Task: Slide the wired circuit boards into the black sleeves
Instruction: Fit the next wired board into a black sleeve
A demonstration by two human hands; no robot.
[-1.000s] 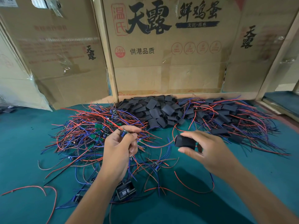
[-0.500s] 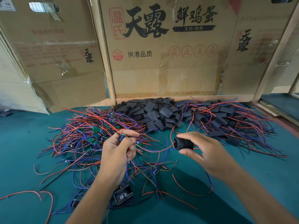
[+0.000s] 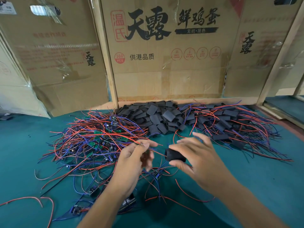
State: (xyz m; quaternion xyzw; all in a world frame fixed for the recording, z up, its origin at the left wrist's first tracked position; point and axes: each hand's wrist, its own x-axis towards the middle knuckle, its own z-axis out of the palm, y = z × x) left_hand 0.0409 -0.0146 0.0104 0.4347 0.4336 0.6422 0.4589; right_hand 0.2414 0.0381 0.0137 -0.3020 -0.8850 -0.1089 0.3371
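A black sleeve (image 3: 175,155) is being held above the green table (image 3: 24,145), pinched across its width by the right hand (image 3: 197,155): the thumb is pressing on its near side, the index finger is lying along its far side, and the remaining fingers are spreading loosely above it. The sleeve's open mouth is facing the left hand (image 3: 133,160), and the two are sitting just apart. The left hand's fingers are curling narrowly around wires; thumb and index fingertips (image 3: 148,143) are pinching a red wire (image 3: 158,152) that is running from those fingertips to the sleeve's mouth. Whether a circuit board is lying inside the left palm cannot be told, since the fingers are blurred.

Beyond the left fingertips, a tangled heap of wired circuit boards (image 3: 98,137), with red and blue leads and small green boards, is spreading across the table. Beyond the right fingertips, a pile of empty black sleeves (image 3: 158,117) is lying against the back, and further to the right of the right hand a heap of sleeved boards (image 3: 230,124) with trailing wires is resting. Loose boards and wires are lying beneath both wrists. Printed cardboard boxes (image 3: 164,55) are standing behind everything.
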